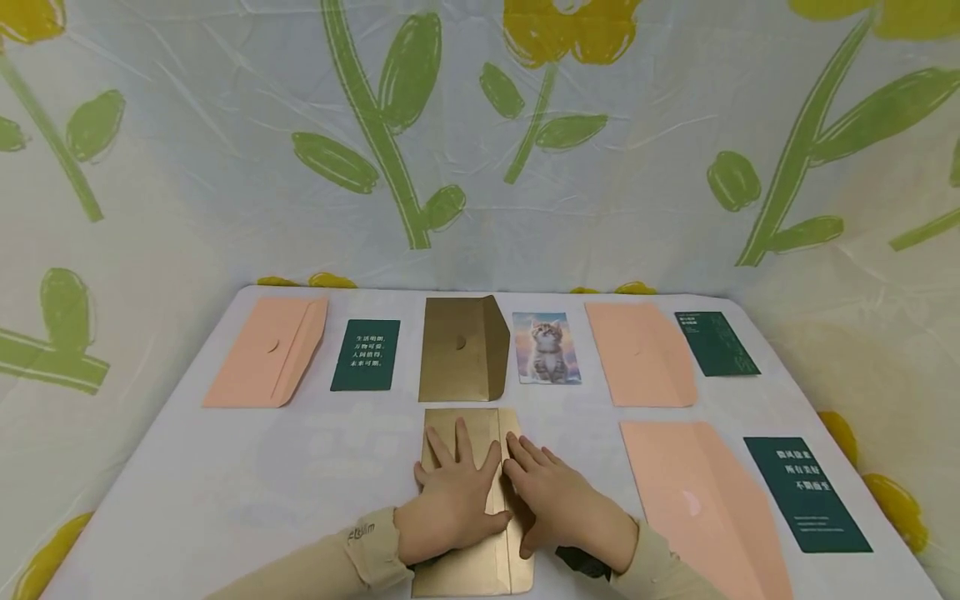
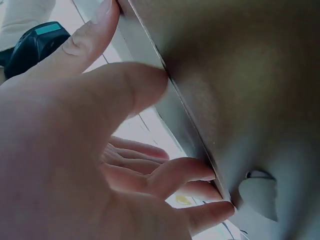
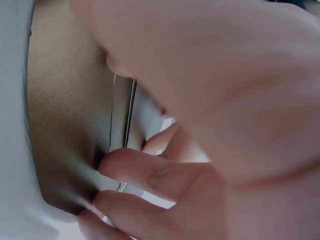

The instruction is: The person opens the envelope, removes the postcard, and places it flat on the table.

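Note:
A gold envelope (image 1: 457,579) lies at the front middle of the white table, its flap (image 1: 521,575) opened out to the right. My left hand (image 1: 453,504) rests on the envelope's body with the fingers spread. In the left wrist view its fingertips touch the gold surface (image 2: 240,75), near a half-moon notch (image 2: 260,195). On the flap side, my right hand (image 1: 566,500) touches the gold paper with extended fingers, its thumb lower down. The right wrist view has several fingertips (image 3: 122,162) against the flap (image 3: 62,105), beside the crease. Nothing is gripped by either hand.
Behind lie a pink envelope (image 1: 255,354), a green card (image 1: 366,356), another gold envelope (image 1: 453,358), a kitten card (image 1: 547,350), a second pink envelope (image 1: 637,358) and green card (image 1: 716,342). At right are a larger-looking pink envelope (image 1: 697,483) and green card (image 1: 810,496).

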